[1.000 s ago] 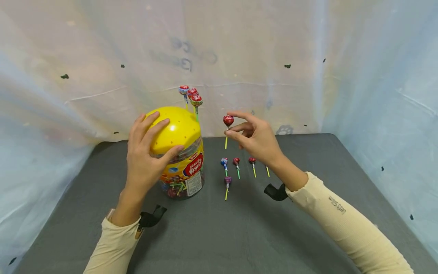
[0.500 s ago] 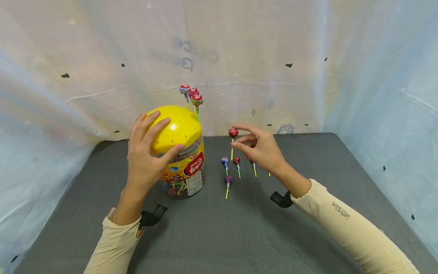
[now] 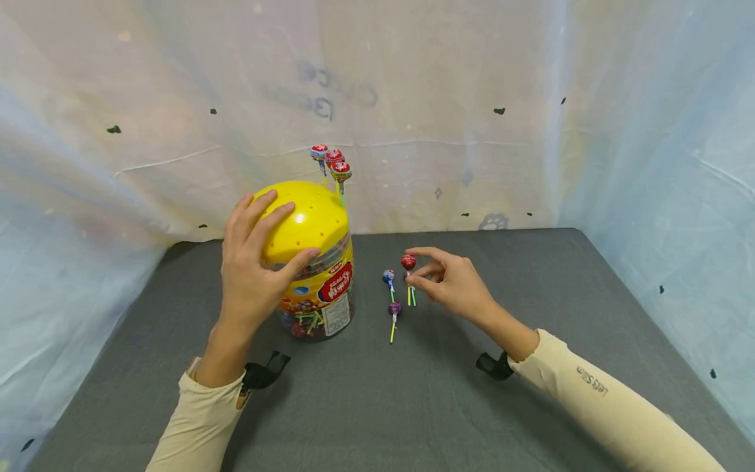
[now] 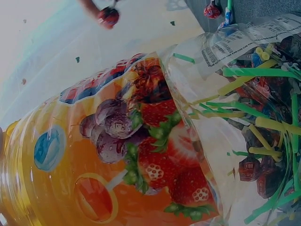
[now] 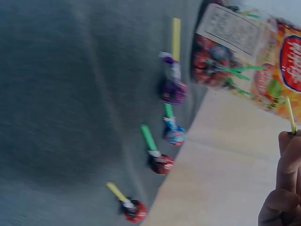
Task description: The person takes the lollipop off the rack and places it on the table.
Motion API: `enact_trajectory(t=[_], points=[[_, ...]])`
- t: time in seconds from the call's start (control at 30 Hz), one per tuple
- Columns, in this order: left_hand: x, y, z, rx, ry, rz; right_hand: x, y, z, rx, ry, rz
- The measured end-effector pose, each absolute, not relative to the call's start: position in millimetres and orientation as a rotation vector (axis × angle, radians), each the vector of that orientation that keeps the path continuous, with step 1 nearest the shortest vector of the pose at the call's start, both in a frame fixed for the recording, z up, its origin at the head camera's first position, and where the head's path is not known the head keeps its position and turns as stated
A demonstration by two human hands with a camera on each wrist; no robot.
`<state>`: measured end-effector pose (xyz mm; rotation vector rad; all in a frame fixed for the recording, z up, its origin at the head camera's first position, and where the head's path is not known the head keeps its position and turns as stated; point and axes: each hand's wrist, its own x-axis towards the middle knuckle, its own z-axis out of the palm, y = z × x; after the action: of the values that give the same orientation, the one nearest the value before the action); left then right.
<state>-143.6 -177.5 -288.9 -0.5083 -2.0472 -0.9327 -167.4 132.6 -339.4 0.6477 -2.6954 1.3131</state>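
Observation:
My left hand grips the yellow domed lid of a clear lollipop jar, thumb at the front and fingers over the top. Sticks and wrapped candies show inside the jar. Several lollipops stand upright in the lid's back right. My right hand pinches a dark red lollipop, its yellow stick pointing down. Behind it, a red lollipop with a green stick lies on the table. A purple lollipop and a blue one lie to its left.
Another red lollipop with a yellow stick shows in the right wrist view; my hand hides it in the head view. The grey table ends at a pale curtain behind and at both sides.
My right hand has lowered the red lollipop toward the table and slightly right, over the loose lollipops. My left hand stays on the lid.

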Motion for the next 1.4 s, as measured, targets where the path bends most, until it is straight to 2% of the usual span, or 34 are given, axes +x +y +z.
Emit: enact_trajectory(t=[0.57,1.4], points=[[-142.8,-174.4,-290.4,-0.493,-2.053,-0.940,-157.5,144.8,-383.3,0.580,-2.928,1.220],[-142.8,-176.2,-289.9,-0.495,-2.054,-0.918,-168.0,144.9,-398.4,0.518,-3.123,1.094]])
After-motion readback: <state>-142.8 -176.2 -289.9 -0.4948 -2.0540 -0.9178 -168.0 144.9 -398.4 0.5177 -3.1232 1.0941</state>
